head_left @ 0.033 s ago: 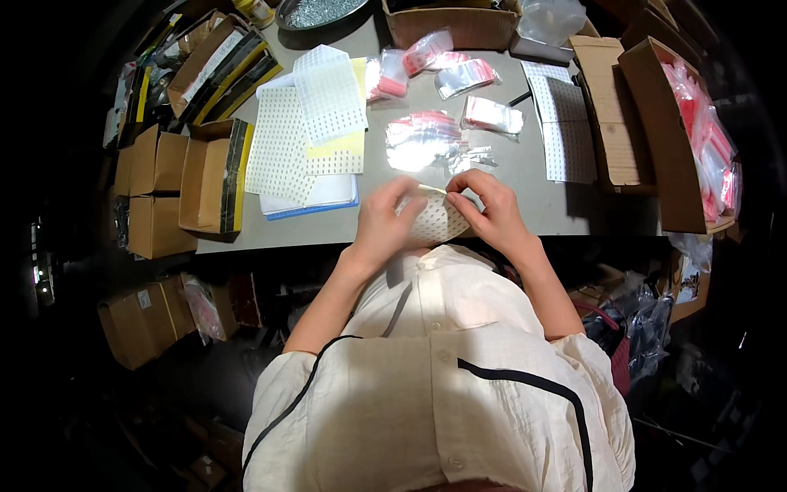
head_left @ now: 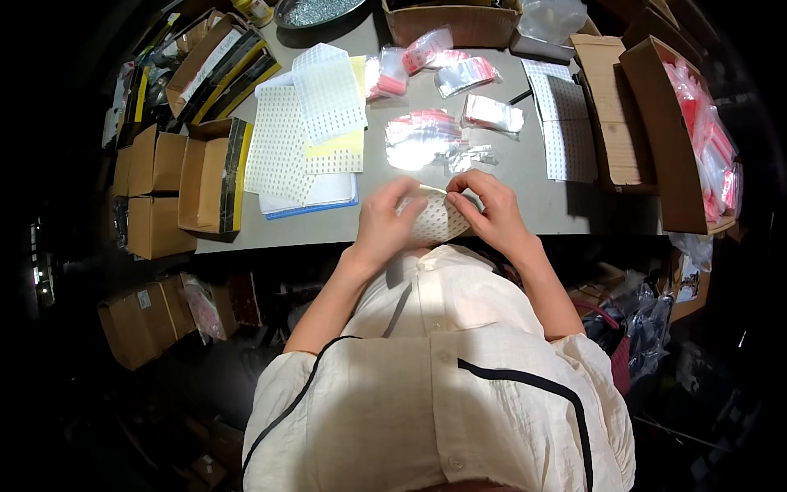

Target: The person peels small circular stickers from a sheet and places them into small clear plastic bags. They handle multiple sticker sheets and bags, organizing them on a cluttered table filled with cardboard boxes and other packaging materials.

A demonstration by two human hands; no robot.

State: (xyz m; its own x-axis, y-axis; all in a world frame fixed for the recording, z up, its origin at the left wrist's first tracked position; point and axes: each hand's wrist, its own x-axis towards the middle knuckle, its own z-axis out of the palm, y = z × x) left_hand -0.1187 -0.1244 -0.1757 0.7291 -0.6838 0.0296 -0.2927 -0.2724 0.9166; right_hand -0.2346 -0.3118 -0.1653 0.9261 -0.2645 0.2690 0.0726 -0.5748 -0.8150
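Note:
A small-printed sticker sheet (head_left: 434, 220) is held up, bent, at the table's near edge, just in front of my body. My right hand (head_left: 492, 215) pinches its upper edge between thumb and forefinger. On the sheet's left side my left hand (head_left: 387, 215) is closed around the edge, its fingers slightly blurred and partly hiding the sheet. Beyond my hands a fanned pile of clear zip bags (head_left: 422, 138) with red strips lies on the table, shiny in the light. A few small clear bags (head_left: 475, 156) lie beside that pile.
More printed sheets (head_left: 279, 143) rest on a blue-edged pad at left, beside open cardboard boxes (head_left: 206, 176). Bundled zip bags (head_left: 492, 113) lie farther back. Another sheet (head_left: 567, 135) lies at right, near a tall carton (head_left: 662, 139) of red-striped bags. A dark tray (head_left: 320, 33) stands at the back.

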